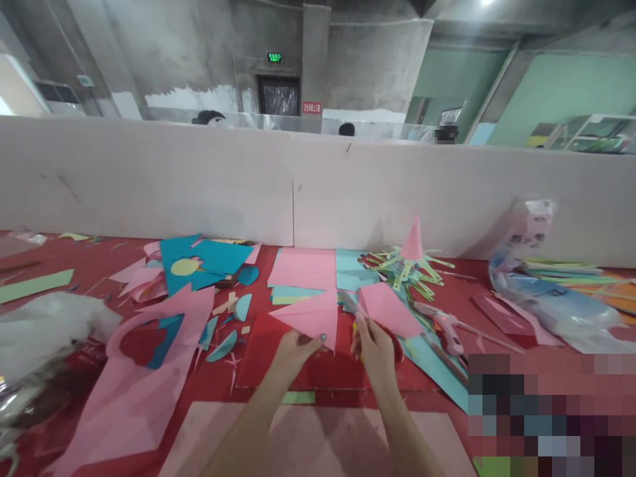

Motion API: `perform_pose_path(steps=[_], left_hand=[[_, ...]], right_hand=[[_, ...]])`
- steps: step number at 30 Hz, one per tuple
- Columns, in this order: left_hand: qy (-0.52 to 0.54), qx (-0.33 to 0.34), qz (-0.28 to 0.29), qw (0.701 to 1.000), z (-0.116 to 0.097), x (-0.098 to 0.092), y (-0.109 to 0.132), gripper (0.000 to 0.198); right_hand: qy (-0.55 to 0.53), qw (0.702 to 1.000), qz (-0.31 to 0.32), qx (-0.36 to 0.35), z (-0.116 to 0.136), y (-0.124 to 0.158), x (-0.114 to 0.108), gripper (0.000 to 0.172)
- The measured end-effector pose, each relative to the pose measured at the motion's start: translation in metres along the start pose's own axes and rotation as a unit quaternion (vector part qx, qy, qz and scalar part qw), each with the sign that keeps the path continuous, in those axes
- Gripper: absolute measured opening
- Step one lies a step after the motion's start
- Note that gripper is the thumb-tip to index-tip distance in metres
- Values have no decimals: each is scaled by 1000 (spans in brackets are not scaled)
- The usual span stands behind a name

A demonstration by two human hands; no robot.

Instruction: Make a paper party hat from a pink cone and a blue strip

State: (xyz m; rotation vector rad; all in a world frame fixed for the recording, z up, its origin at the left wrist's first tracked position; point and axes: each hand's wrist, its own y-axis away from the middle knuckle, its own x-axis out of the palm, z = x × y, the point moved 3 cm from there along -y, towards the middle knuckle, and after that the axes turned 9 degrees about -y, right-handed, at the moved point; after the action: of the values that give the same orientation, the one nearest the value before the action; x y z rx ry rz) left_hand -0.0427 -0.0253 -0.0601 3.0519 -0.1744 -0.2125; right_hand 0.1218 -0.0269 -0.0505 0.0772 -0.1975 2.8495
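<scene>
My left hand (298, 351) is closed on the lower edge of a pink paper sheet (313, 315), its thumb lying on top. In my right hand (375, 348) are scissors (350, 303), with a blade showing by the paper and a bit of yellow handle under my fingers. A second pink paper piece (390, 308) slants across beside the right hand, apart from the left piece at the bottom. Beneath both hands lies a red board (278, 361). Just beyond are a flat pink sheet (303, 265) and a light blue sheet (350, 268).
Left lie pink paper with a cut-out curve (134, 411), blue felt-like scraps (223, 258) and a plastic bag (54, 331). Right are a pink cone on a fringed paper base (412, 245), a glue gun (447, 328) and another plastic bag (561, 305). A white partition (199, 185) stands behind.
</scene>
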Motion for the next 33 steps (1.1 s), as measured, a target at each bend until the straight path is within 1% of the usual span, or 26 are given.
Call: perform_pose_path(steps=[2, 4, 6, 10, 12, 15, 17, 20, 22, 24, 27, 30, 33], left_hand=[[19, -5, 15, 1000, 0, 2, 0, 33], [36, -11, 34, 999, -2, 4, 1, 35], [49, -16, 54, 997, -3, 6, 3, 36], [84, -26, 79, 993, -2, 10, 3, 37], [110, -32, 72, 991, 1, 11, 0, 41], [161, -49, 49, 984, 6, 8, -8, 49], [199, -58, 38, 978, 7, 4, -12, 54], [241, -59, 35, 968, 6, -3, -12, 56], [256, -56, 30, 965, 6, -6, -10, 50], [261, -55, 18, 964, 6, -8, -7, 43], [261, -60, -8, 964, 9, -8, -5, 36], [260, -67, -32, 963, 12, -8, -4, 31], [260, -69, -42, 962, 11, -9, -4, 31]], right_hand=[[6, 999, 8, -37, -1, -4, 0, 30], [-6, 998, 21, -59, -3, -9, 1, 34], [-15, 997, 44, -56, -5, -11, 3, 38], [1, 995, 87, -56, -4, -10, 7, 28], [21, 994, 86, -64, -2, -7, 5, 25], [51, 994, 52, -82, 4, -4, 0, 23], [69, 990, 47, -109, 9, -2, -2, 22], [109, 972, 87, -187, 18, 2, -1, 19], [127, 959, 118, -225, 21, 5, 1, 20], [130, 954, 131, -235, 23, 6, 2, 22], [128, 955, 131, -234, 22, 6, 2, 23], [136, 956, 127, -226, 21, 4, 2, 26], [157, 953, 128, -224, 20, 4, 2, 32]])
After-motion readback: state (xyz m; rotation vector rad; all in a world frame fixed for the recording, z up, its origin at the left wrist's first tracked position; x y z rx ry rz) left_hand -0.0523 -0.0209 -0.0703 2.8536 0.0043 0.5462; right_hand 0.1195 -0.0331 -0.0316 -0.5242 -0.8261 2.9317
